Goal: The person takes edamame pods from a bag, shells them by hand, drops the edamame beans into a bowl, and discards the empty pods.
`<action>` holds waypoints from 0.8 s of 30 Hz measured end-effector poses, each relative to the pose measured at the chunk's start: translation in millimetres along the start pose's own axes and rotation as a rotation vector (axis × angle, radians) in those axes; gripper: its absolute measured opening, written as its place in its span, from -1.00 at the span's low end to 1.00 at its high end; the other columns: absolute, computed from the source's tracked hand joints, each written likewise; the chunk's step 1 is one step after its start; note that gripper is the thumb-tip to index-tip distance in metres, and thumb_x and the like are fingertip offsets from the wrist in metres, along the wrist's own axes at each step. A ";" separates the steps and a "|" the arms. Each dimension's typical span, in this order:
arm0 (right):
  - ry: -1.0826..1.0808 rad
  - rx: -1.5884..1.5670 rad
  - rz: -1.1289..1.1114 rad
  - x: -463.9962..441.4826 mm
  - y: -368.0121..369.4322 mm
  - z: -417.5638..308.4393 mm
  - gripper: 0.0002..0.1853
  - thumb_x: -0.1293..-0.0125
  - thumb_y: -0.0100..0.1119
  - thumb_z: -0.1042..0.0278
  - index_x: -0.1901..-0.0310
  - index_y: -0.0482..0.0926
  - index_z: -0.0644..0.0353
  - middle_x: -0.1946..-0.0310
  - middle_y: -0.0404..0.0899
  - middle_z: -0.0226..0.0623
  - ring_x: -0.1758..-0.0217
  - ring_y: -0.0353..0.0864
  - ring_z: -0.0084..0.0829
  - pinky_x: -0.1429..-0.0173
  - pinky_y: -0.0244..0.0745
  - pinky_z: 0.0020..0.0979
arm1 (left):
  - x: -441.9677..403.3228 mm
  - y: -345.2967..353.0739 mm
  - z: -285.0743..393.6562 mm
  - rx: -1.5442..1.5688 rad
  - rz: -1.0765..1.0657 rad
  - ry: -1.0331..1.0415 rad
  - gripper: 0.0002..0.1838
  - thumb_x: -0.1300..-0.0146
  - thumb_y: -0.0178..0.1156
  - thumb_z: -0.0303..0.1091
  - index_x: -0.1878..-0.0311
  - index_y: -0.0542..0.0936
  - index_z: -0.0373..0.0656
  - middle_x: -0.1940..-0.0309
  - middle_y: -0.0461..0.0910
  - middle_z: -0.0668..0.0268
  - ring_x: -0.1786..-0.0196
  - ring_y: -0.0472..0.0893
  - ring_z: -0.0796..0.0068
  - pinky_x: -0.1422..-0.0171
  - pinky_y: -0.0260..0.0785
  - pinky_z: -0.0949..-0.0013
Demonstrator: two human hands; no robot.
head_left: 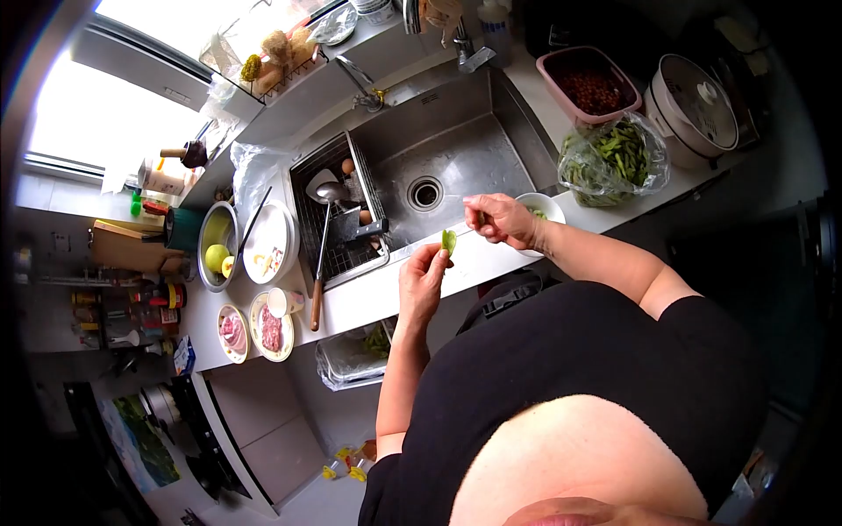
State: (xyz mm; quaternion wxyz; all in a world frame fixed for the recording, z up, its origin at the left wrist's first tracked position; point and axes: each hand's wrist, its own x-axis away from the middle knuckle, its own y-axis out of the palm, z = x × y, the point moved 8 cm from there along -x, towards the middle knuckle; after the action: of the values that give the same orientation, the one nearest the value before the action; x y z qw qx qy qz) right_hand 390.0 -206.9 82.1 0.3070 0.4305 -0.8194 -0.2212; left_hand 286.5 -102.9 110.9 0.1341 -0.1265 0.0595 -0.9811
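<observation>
On the left, a shiny round metal bowl (223,223) sits near two small plates of soft pink meat (271,329). The left hand (423,282) pinches a flat, green pod (449,242) by the sink's front edge. The right hand (502,221) has curled fingers; I can't tell if they grip anything. Just beside it is a small white bowl (556,212), then a crinkly clear bag (655,172) of green pods. The counter (355,307) is smooth and white, around a steel sink (478,167). Bright windows (114,118) light the kitchen.

I've got a smooth green piece (448,240) here; the metal sink (474,153) gleams, satiny; the clear plastic bag (656,171), glossy, crinkled; a wooden ladle handle (317,305); my cloth top (596,351), matt.
</observation>
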 end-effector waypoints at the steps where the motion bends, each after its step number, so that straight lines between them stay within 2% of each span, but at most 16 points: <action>1: -0.008 0.180 -0.009 2.9 8.0 -6.2 -0.60 -0.31 -0.01 -0.03 0.45 0.47 0.17 0.57 0.37 -0.45 0.63 0.26 -0.70 0.64 0.12 -0.67 | -0.9 -1.2 2.0 0.063 0.050 0.041 -0.86 -0.28 0.11 -0.36 0.18 0.49 -0.22 0.50 0.48 0.45 0.50 0.35 0.75 0.41 0.17 0.64; 2: -0.016 0.360 -0.018 5.7 17.6 -12.1 -0.59 -0.30 0.03 -0.05 0.46 0.47 0.17 0.58 0.37 -0.47 0.61 0.27 -0.69 0.59 0.17 -0.64 | -1.0 -3.5 4.3 0.126 0.100 0.082 -0.88 -0.26 0.15 -0.37 0.21 0.48 -0.20 0.50 0.51 0.42 0.51 0.34 0.78 0.45 0.12 0.64; 3: -0.162 0.580 -0.028 9.5 35.2 -24.3 -0.55 -0.30 0.03 -0.08 0.47 0.44 0.20 0.59 0.35 -0.51 0.54 0.32 -0.64 0.45 0.29 -0.53 | -1.1 -2.7 4.3 0.125 0.100 0.081 -0.88 -0.26 0.15 -0.37 0.21 0.48 -0.20 0.50 0.51 0.42 0.51 0.34 0.78 0.45 0.12 0.64; 4: -0.273 0.887 -0.088 7.6 42.3 -25.9 -0.52 -0.28 0.02 -0.12 0.47 0.43 0.21 0.57 0.45 -0.41 0.50 0.47 -0.43 0.35 0.38 -0.36 | -0.9 -2.2 4.7 0.164 0.103 0.089 -0.89 -0.25 0.16 -0.39 0.25 0.46 -0.18 0.50 0.51 0.42 0.50 0.35 0.77 0.45 0.13 0.65; 6: -0.510 1.372 -0.070 24.1 69.0 -39.6 -0.56 -0.22 0.09 -0.10 0.47 0.43 0.19 0.54 0.50 -0.27 0.45 0.52 -0.22 0.37 0.37 -0.27 | -0.4 -0.8 5.8 0.203 0.103 0.096 -0.89 -0.23 0.18 -0.41 0.30 0.43 -0.17 0.50 0.51 0.41 0.50 0.36 0.76 0.44 0.13 0.65; 7: -0.493 1.469 -0.058 22.1 68.9 -34.9 -0.47 -0.19 -0.01 -0.25 0.46 0.48 0.16 0.49 0.55 -0.16 0.34 0.56 -0.10 0.28 0.41 -0.18 | -0.3 2.4 7.5 0.227 0.060 0.103 -0.86 -0.22 0.19 -0.40 0.33 0.40 -0.16 0.51 0.51 0.41 0.50 0.37 0.75 0.44 0.14 0.65; 9: -0.506 1.459 -0.121 19.8 69.5 -29.8 -0.46 -0.19 -0.01 -0.26 0.46 0.48 0.16 0.51 0.55 -0.17 0.34 0.56 -0.11 0.29 0.41 -0.18 | 1.1 5.4 7.2 0.301 -0.011 0.065 -0.81 -0.19 0.22 -0.38 0.36 0.38 -0.13 0.53 0.49 0.40 0.52 0.38 0.72 0.46 0.14 0.63; 11: -0.505 1.456 -0.242 20.0 73.7 -27.1 -0.46 -0.16 0.01 -0.28 0.45 0.50 0.14 0.51 0.55 -0.18 0.34 0.57 -0.12 0.29 0.42 -0.19 | 6.1 6.4 6.4 0.383 -0.057 0.012 -0.85 -0.23 0.17 -0.36 0.35 0.39 -0.14 0.53 0.46 0.42 0.52 0.35 0.72 0.45 0.13 0.64; 12: -0.481 1.438 -0.271 20.9 75.5 -26.1 -0.51 -0.15 0.07 -0.23 0.42 0.53 0.12 0.48 0.57 -0.20 0.34 0.58 -0.14 0.29 0.42 -0.21 | 8.4 6.8 5.5 0.412 -0.077 -0.024 -0.86 -0.25 0.15 -0.37 0.34 0.39 -0.14 0.53 0.44 0.46 0.49 0.34 0.74 0.43 0.14 0.64; 14: -0.490 1.338 -0.303 25.3 80.1 -27.2 -0.52 -0.09 0.19 -0.14 0.54 0.42 0.19 0.60 0.46 -0.16 0.48 0.49 -0.11 0.42 0.34 -0.23 | 11.4 9.3 6.6 0.458 -0.089 -0.039 -0.86 -0.26 0.14 -0.37 0.37 0.40 -0.14 0.55 0.44 0.46 0.51 0.34 0.74 0.45 0.14 0.64; 15: -0.439 1.332 -0.314 27.0 81.3 -27.9 -0.54 -0.07 0.24 -0.11 0.53 0.43 0.19 0.60 0.46 -0.15 0.48 0.48 -0.09 0.44 0.32 -0.23 | 12.4 9.3 5.5 0.435 -0.091 -0.045 -0.86 -0.26 0.14 -0.36 0.37 0.40 -0.13 0.55 0.46 0.43 0.54 0.34 0.73 0.47 0.12 0.64; 17: -0.376 1.306 -0.384 28.9 83.7 -22.0 -0.62 -0.16 0.17 -0.03 0.42 0.51 0.18 0.49 0.54 -0.21 0.38 0.54 -0.16 0.32 0.39 -0.27 | 13.7 10.5 7.3 0.437 -0.083 -0.064 -0.85 -0.26 0.14 -0.39 0.41 0.41 -0.14 0.57 0.47 0.44 0.56 0.34 0.75 0.52 0.10 0.66; 19: -0.282 1.278 -0.421 28.6 83.7 -13.8 -0.68 -0.26 0.07 0.04 0.31 0.54 0.16 0.40 0.59 -0.28 0.27 0.57 -0.24 0.17 0.43 -0.32 | 14.3 10.8 10.3 0.420 -0.105 -0.064 -0.86 -0.29 0.11 -0.36 0.37 0.41 -0.14 0.56 0.52 0.36 0.59 0.33 0.75 0.54 0.09 0.66; 20: -0.298 1.313 -0.386 27.1 81.5 -12.7 -0.67 -0.28 0.01 -0.02 0.33 0.57 0.08 0.41 0.61 -0.32 0.29 0.58 -0.24 0.18 0.43 -0.30 | 14.4 11.1 10.8 0.417 -0.119 -0.069 -0.86 -0.30 0.09 -0.35 0.36 0.40 -0.14 0.56 0.53 0.34 0.59 0.33 0.75 0.54 0.09 0.65; 21: -0.319 1.322 -0.388 27.6 83.3 -12.8 -0.66 -0.30 -0.01 -0.02 0.31 0.57 0.08 0.40 0.61 -0.31 0.29 0.58 -0.22 0.17 0.43 -0.29 | 14.6 11.0 9.5 0.414 -0.113 -0.064 -0.85 -0.32 0.06 -0.31 0.34 0.40 -0.15 0.57 0.53 0.32 0.60 0.32 0.74 0.53 0.08 0.65; 24: -0.342 1.375 -0.379 26.7 82.9 -12.0 -0.65 -0.33 -0.08 -0.02 0.30 0.54 0.10 0.39 0.60 -0.27 0.28 0.57 -0.18 0.17 0.43 -0.25 | 19.4 8.2 6.3 0.514 -0.115 -0.087 -0.88 -0.34 0.02 -0.34 0.22 0.43 -0.19 0.43 0.54 0.31 0.48 0.38 0.70 0.40 0.21 0.61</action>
State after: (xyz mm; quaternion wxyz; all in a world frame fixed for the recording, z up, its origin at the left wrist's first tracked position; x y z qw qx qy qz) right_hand 339.4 -186.5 151.0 -0.2080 0.6198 -0.7211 0.2294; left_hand 272.1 -116.7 120.3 0.1083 -0.1335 -0.2046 -0.9636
